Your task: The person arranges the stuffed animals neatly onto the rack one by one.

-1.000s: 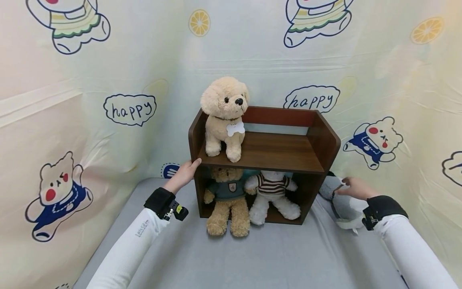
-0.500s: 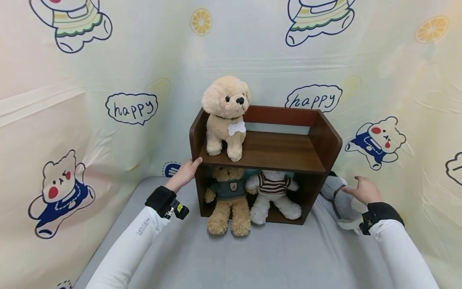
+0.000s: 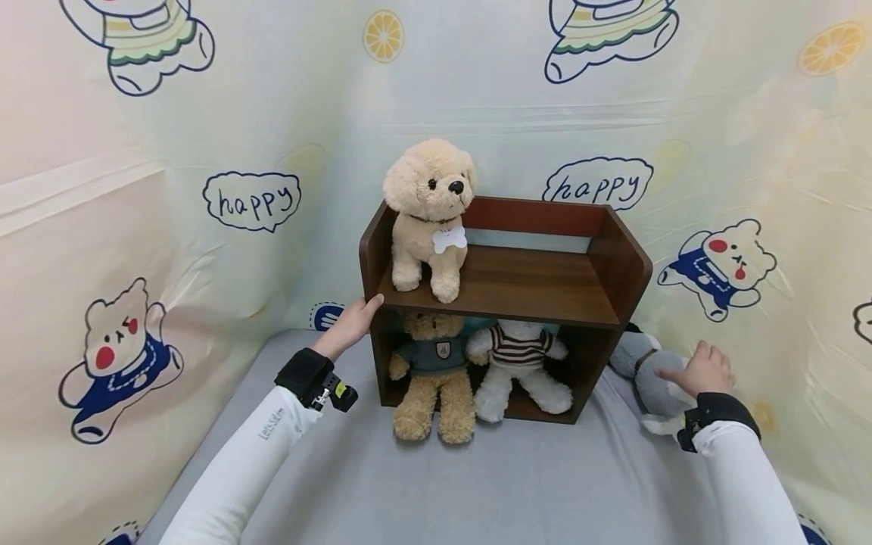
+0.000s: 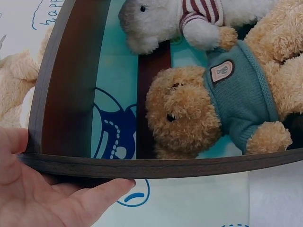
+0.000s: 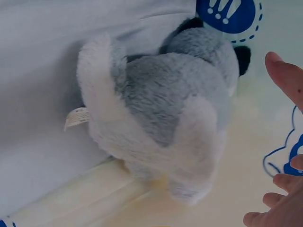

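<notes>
The right hand [image 3: 705,369] has come off the grey plush toy [image 3: 643,371]: a second ago its fingers lay on the toy's back, and now they are spread and lifted clear of the fur, so the toy is let go rather than gripped. The toy itself has barely shifted. It lies on the grey mat [image 3: 518,484] just beside the right wall of the wooden shelf [image 3: 616,265], between that wall and the printed curtain. In the right wrist view the grey plush toy [image 5: 161,118] fills the middle of the frame and the fingers [image 5: 286,78] hang open to its right, apart from it as far as that close, blurry view lets one judge.

The left hand [image 3: 350,327] has not moved. Its fingers are fairly straight and press against the front left edge of the shelf (thumb underneath in the left wrist view, where the left hand [image 4: 42,198] meets the board), steadying rather than carrying.

The cream dog [image 3: 429,216] sits on the upper board at its left end. Below, the brown bear [image 3: 432,378] and the white bear [image 3: 521,371] sit side by side.
</notes>
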`<state>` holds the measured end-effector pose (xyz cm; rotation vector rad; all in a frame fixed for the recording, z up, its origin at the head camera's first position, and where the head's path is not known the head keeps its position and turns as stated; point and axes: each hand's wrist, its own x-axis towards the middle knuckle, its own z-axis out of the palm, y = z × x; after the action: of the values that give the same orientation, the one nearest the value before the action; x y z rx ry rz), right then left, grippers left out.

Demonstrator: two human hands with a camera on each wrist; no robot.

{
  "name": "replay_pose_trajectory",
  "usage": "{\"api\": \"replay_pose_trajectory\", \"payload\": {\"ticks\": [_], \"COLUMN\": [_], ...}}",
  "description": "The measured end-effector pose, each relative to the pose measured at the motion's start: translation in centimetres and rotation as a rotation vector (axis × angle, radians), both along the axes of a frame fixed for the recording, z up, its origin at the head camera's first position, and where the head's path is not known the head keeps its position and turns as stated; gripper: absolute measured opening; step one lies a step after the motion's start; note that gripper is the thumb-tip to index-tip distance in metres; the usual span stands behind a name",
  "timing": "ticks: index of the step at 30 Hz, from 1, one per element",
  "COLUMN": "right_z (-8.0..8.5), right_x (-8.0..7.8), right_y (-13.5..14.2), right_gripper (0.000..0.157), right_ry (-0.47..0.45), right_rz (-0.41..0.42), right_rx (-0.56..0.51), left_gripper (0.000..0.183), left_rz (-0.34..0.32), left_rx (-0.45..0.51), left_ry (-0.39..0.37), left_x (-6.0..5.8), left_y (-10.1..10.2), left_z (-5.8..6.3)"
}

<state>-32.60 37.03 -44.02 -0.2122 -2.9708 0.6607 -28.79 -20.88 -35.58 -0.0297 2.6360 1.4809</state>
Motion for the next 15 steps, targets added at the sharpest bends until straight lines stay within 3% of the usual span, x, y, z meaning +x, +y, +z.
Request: {"api": "replay_pose_trajectory", "payload": {"ticks": [6, 15], "right_z": [-0.7, -1.9], "right_x": [0.0, -0.7], "right_y": [0.5, 1.8], "right_gripper": [0.113, 0.117], "right_ry": [-0.079, -0.093], "right_rz": [-0.038, -0.040], "right_rx": [-0.032, -0.054], "left_gripper": [0.063, 0.063], "left_rz": [-0.008, -0.005], "left_rx": [-0.002, -0.006], "left_ry": [0.008, 0.011], "left_x": [0.1, 0.0], "left_y": [0.0, 0.1], "left_z": [0.1, 0.2]}}
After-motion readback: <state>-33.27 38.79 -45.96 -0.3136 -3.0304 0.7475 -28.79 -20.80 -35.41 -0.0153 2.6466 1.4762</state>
